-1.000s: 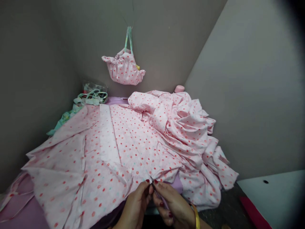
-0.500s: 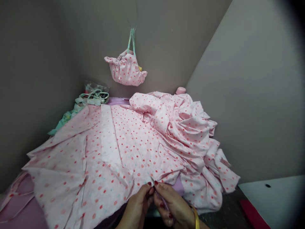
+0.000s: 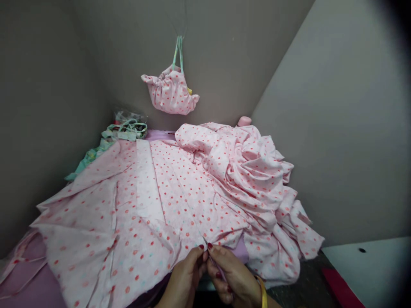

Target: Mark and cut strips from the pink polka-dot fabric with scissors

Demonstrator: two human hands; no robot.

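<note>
At the bottom middle, my right hand is closed around a slim purple tool with a thin pointed tip; its exact kind is not clear. The tip pokes up past my right thumb. My left hand is beside it, thumb and fingers pinched together close to the tip. What the left fingers hold, if anything, is hidden. Both hands are at the near edge of a pink dotted cloth, which spreads flat to the left. A plain pale strip runs along this cloth.
Bunched dotted fabric is heaped on the right, with a pink object behind it. Green straps lie at the back left. A gathered dotted pouch hangs on the wall. Purple material shows at the lower left.
The view has shifted very slightly. Both hands keep nearly the same pose and place, and the cloth lies as before.
</note>
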